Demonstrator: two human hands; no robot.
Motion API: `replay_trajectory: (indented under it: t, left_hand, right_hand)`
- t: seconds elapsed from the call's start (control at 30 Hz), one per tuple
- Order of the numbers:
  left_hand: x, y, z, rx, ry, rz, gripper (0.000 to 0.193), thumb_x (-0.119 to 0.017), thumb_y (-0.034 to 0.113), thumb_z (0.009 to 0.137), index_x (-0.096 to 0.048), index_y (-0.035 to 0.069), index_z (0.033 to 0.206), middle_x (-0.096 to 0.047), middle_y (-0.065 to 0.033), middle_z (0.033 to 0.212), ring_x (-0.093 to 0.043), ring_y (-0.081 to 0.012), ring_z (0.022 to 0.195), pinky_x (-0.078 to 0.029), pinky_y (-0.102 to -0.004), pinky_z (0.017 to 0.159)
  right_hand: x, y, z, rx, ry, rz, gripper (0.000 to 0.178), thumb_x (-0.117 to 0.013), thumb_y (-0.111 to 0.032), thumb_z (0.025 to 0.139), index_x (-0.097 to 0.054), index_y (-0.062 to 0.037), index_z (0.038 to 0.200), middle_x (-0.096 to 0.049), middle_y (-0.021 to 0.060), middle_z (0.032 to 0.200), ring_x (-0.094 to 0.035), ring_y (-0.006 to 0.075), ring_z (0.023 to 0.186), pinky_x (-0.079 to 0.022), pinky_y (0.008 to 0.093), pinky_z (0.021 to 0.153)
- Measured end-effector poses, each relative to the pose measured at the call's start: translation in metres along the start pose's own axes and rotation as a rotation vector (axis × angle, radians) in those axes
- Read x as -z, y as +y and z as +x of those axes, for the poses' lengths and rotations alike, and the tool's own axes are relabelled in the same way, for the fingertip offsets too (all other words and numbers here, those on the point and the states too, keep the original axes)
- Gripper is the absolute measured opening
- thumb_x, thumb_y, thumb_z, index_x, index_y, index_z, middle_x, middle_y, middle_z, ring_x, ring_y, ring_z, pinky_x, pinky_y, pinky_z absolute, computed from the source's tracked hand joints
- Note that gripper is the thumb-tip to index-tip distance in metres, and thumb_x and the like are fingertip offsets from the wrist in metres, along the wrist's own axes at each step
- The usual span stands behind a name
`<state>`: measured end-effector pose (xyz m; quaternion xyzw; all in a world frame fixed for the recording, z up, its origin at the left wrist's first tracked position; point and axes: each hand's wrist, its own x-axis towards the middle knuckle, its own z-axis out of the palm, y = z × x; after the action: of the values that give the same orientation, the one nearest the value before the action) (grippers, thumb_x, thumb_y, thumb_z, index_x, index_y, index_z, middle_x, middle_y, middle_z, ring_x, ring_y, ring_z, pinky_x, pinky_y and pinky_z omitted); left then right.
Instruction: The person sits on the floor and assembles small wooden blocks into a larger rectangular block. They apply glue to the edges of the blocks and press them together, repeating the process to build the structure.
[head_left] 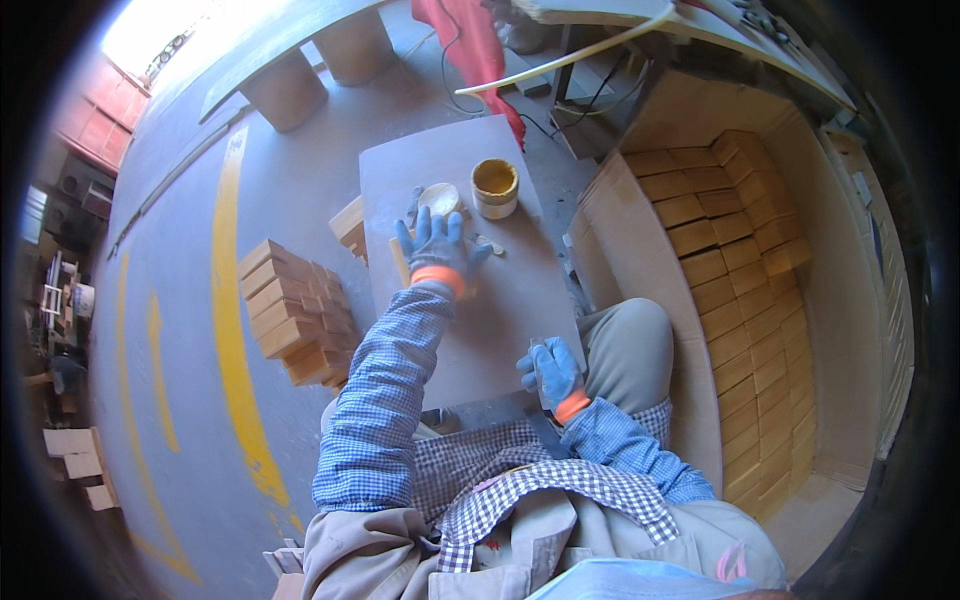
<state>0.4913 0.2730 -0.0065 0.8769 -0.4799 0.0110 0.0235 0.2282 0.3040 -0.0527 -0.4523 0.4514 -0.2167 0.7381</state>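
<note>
My left hand [437, 246], in a blue-grey glove with an orange cuff, reaches over a grey board [500, 310] with its fingers spread. Its fingertips are close to a round dish of pale paste [440, 199]. A narrow light wooden piece [399, 260] lies beside the hand, partly hidden by it. To the right of the dish stands an open tin of yellow-brown paste [495, 188]. A small pale piece [488, 244] lies below the tin. My right hand [555, 371], gloved alike, is closed near the board's right edge, around a thin greyish thing that barely shows.
Wooden blocks [295, 312] are stacked on the floor at the left. A large cardboard box [690, 400] on the right holds rows of wooden blocks [745, 300]. A pale hose [570, 50] and red cloth [468, 50] hang beyond the board.
</note>
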Motion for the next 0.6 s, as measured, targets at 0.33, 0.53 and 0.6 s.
replay_trajectory:
  t: [0.33,0.53,0.6]
  left_hand:
    - [-0.041,0.088,-0.079,0.105,0.113,-0.086,0.058,-0.068,0.038,0.084,-0.055,0.015,0.135,-0.049,-0.0113,0.145,-0.036,-0.0391,0.14,-0.025,-0.0677,0.111]
    - [-0.057,0.112,-0.092,0.1,-0.167,0.011,0.052,-0.06,0.033,0.089,-0.053,0.022,0.139,-0.04,-0.0026,0.156,-0.025,-0.0332,0.15,-0.01,-0.0744,0.115]
    - [-0.059,0.099,-0.103,0.132,-0.059,-0.219,0.05,-0.067,0.027,0.085,-0.057,0.022,0.134,-0.043,-0.0045,0.154,-0.031,-0.0344,0.147,-0.014,-0.072,0.115]
  right_hand:
    - [0.025,0.006,0.013,0.125,0.052,0.097,0.02,-0.057,-0.027,0.103,-0.058,-0.0079,0.098,-0.064,0.0044,0.083,-0.057,0.0111,0.067,-0.049,0.0285,0.062]
    - [0.039,0.018,0.02,0.217,0.151,-0.002,0.014,-0.062,-0.021,0.1,-0.066,-0.0079,0.099,-0.063,-0.0012,0.088,-0.054,0.0077,0.08,-0.048,0.0261,0.074]
    - [0.041,0.022,0.024,0.185,0.133,0.063,0.014,-0.066,-0.021,0.098,-0.067,-0.007,0.097,-0.063,-0.0032,0.088,-0.054,0.0063,0.08,-0.046,0.024,0.074]
